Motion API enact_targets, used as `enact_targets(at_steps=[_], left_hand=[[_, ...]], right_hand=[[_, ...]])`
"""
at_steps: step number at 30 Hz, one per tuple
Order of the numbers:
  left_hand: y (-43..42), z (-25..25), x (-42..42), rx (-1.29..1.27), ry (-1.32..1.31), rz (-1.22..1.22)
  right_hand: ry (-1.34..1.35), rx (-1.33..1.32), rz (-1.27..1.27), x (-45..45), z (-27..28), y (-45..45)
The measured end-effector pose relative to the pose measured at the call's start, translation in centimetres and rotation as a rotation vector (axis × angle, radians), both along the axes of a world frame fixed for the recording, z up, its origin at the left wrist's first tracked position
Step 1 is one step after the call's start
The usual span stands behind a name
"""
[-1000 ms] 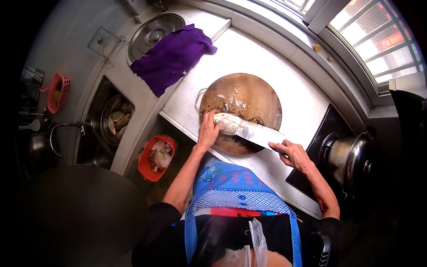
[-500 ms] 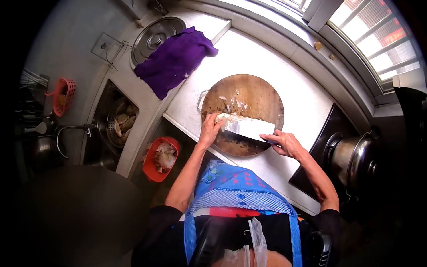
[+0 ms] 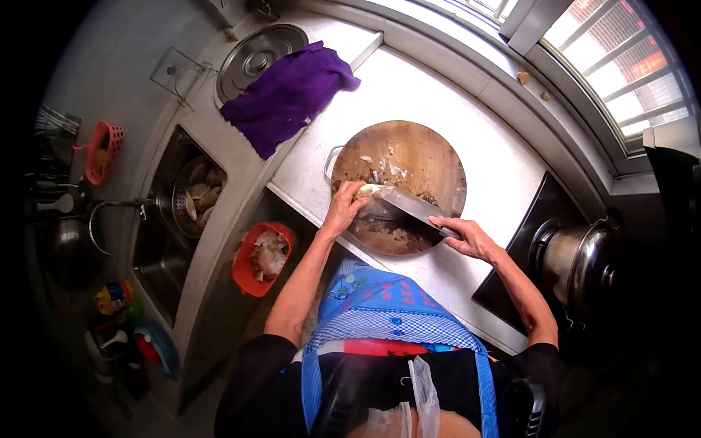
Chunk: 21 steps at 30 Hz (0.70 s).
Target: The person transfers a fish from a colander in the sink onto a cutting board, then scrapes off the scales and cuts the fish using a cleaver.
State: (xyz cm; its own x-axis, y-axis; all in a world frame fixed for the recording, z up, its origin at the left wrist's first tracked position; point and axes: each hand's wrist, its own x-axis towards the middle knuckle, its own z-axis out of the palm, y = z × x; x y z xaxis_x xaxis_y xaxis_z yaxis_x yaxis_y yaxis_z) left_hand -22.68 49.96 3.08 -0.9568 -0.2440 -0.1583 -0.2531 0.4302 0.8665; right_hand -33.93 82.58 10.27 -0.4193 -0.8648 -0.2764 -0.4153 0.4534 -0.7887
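On the round wooden chopping board (image 3: 412,150), my left hand (image 3: 343,209) grips a pale, lumpy piece of food (image 3: 374,191), its kind unclear, near the board's left edge. A cleaver (image 3: 415,204) is held by its handle in my right hand (image 3: 469,238). Its far end touches or lies very close to the pale piece, beside my left fingertips. The blade is tilted, so its face looks narrow. White scraps (image 3: 394,171) and brown bits are scattered over the board. My left fingers partly hide the piece.
To the left, a red bin (image 3: 244,274) holds whitish scraps, and a colander (image 3: 180,208) of pale lumps sits in the sink (image 3: 157,281). A purple cloth (image 3: 288,98) overlaps a metal lid (image 3: 252,58). At right, a steel pot (image 3: 573,263) stands on the stove (image 3: 555,201).
The cleaver's blade has turned from showing its broad face to a narrower, tilted view. A large dark round shape at lower left is gone, baring bottles and the sink's front.
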Motion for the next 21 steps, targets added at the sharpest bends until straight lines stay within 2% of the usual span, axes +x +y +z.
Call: enact_targets(at_steps=[1, 2, 3, 5, 6, 8, 9, 11, 12, 14, 18, 21], left_hand=[[0.1, 0.0, 0.0, -0.006, 0.008, -0.014], [0.0, 0.1, -0.1, -0.015, 0.017, -0.030], [-0.1, 0.2, -0.2, -0.014, 0.018, -0.030], [-0.1, 0.4, -0.4, -0.047, -0.036, -0.037], [-0.2, 0.3, -0.6, -0.045, -0.036, -0.030], [-0.5, 0.4, -1.1, -0.088, -0.099, -0.071], [-0.7, 0.4, -1.5, -0.087, -0.100, -0.070], [-0.6, 0.1, -1.8, 0.000, -0.197, -0.019], [-0.5, 0.0, -1.8, 0.002, -0.198, -0.021], [-0.2, -0.2, -1.6, -0.115, -0.026, -0.034], [-0.2, 0.4, -1.6, -0.134, -0.017, -0.018], [-0.8, 0.6, -1.6, -0.057, -0.100, -0.009]], right_hand=[[-0.160, -0.041, -0.080, 0.2, 0.7, -0.1], [-0.211, 0.135, -0.067, 0.0, 2.2, -0.5], [-0.210, 0.135, -0.067, 0.2, 2.2, -0.4], [-0.007, -0.146, -0.065, 0.8, 2.3, -0.3], [-0.008, -0.144, -0.059, 0.8, 2.8, 0.0], [0.284, 0.293, 0.056, 0.7, 4.6, 0.7], [0.282, 0.294, 0.057, 0.8, 4.3, 1.2], [0.558, 0.283, 0.093, 1.3, 3.4, 2.5], [0.602, 0.257, 0.074, 1.7, 3.0, 3.0], [0.636, 0.248, 0.072, 2.6, 2.2, 2.5], [0.713, 0.316, 0.104, 5.0, 1.8, -1.4], [0.761, 0.314, 0.078, 5.6, 2.5, -0.7]])
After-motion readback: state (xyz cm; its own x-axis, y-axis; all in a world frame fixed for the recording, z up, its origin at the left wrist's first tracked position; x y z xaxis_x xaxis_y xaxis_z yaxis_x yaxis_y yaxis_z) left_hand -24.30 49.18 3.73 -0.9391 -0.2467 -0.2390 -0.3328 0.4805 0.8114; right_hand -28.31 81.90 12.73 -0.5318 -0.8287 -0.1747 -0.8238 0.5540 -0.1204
